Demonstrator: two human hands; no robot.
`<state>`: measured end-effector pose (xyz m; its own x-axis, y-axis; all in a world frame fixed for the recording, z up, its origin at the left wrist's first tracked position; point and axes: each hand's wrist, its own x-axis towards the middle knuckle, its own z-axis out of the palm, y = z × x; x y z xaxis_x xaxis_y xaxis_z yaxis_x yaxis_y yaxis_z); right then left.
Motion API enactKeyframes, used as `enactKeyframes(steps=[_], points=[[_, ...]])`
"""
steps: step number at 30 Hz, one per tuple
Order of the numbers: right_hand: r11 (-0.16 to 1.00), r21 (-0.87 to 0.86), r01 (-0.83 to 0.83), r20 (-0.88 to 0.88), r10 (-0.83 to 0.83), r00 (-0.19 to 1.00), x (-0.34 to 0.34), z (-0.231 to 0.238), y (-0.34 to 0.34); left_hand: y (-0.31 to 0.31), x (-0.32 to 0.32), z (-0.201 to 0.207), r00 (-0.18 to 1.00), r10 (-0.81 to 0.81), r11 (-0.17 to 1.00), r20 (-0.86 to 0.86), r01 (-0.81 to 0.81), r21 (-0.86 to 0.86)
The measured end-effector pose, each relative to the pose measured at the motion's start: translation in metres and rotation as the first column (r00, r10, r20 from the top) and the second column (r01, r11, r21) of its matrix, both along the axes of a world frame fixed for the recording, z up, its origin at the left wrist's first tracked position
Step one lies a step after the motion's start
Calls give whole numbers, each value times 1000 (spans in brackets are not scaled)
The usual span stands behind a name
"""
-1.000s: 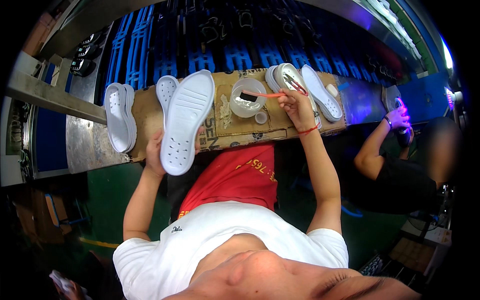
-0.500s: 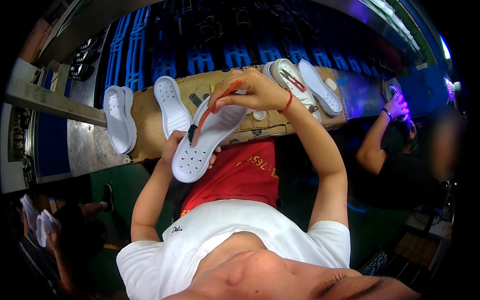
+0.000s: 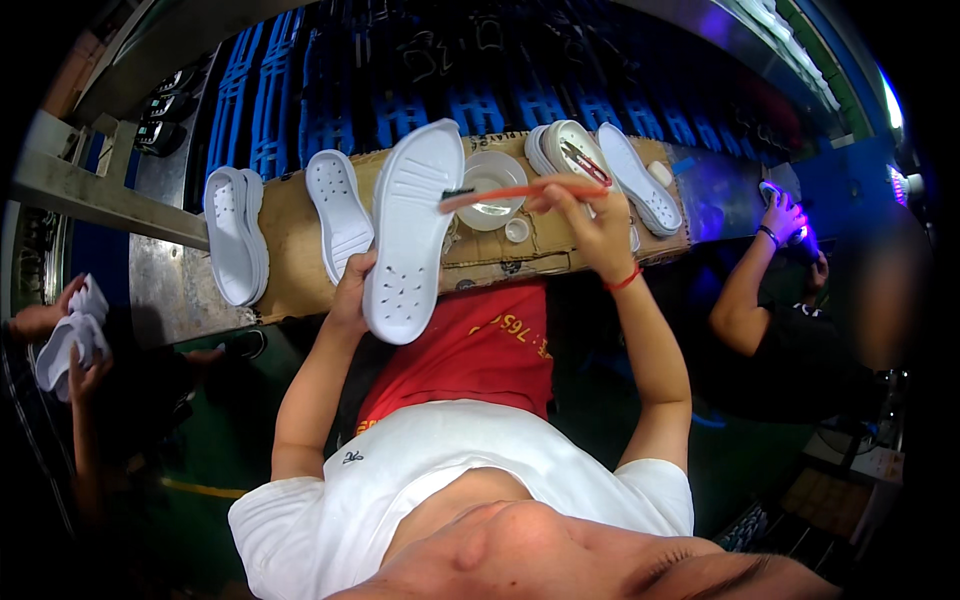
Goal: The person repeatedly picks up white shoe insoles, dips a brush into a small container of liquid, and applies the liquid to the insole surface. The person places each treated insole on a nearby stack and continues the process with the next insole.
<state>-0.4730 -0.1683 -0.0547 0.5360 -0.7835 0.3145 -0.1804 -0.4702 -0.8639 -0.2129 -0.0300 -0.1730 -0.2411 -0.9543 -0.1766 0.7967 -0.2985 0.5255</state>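
the left hand (image 3: 352, 290) is curled around the lower left edge of a white sole (image 3: 405, 245), tilted up in front of the cardboard (image 3: 288, 250). the right hand (image 3: 603, 230) is mostly closed, its fingers gripping the orange handle of a brush (image 3: 520, 191). the dark bristles overlap the sole's right edge; i cannot tell if they touch. beyond the brush is 1 clear tub (image 3: 490, 167), with 1 small cup (image 3: 516, 231) near it. red snips (image 3: 584, 162) lie on a sole stack (image 3: 564, 137) at right.
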Motion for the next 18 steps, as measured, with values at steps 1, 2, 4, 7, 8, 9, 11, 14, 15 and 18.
enactKeyframes(steps=[1, 2, 4, 7, 8, 9, 11, 14, 15, 18], points=[[999, 49, -21, 43, 19, 999, 2, -6, 11, -1, 0, 6, 1000, 19, 999, 2, -19, -34], [994, 97, -43, 86, 35, 996, 2, -11, 19, -5, -3, 12, 998, 63, 996, 22, -61, -68], [992, -73, -104, -18, 103, 995, -1, -15, 24, -12, -8, 29, 985, 162, 979, 58, -153, -135], [940, -278, -196, -193, 145, 970, -8, -3, 24, -12, 11, 24, 980, 181, 974, 88, -166, -157], [953, -249, -171, -188, 126, 974, -12, -5, 24, -9, 18, 19, 969, 196, 968, 148, -168, -185], [965, -220, -143, -187, 102, 977, -16, -7, 23, -7, 21, 21, 956, 213, 974, 204, -190, -125], [979, -173, -104, -186, 71, 980, -19, -6, 24, -7, 18, 23, 872, 324, 920, 368, -198, -339], [999, 38, -13, -83, 16, 996, -13, -12, 35, -11, 1, 45, 671, 522, 787, 525, -142, -601], [993, 118, 8, -39, -4, 999, -11, -14, 37, -14, 1, 45, 577, 593, 728, 561, -87, -680], [944, 330, 18, 98, -53, 994, 0, -20, 44, -18, 5, 44, 459, 686, 650, 565, -39, -759]])
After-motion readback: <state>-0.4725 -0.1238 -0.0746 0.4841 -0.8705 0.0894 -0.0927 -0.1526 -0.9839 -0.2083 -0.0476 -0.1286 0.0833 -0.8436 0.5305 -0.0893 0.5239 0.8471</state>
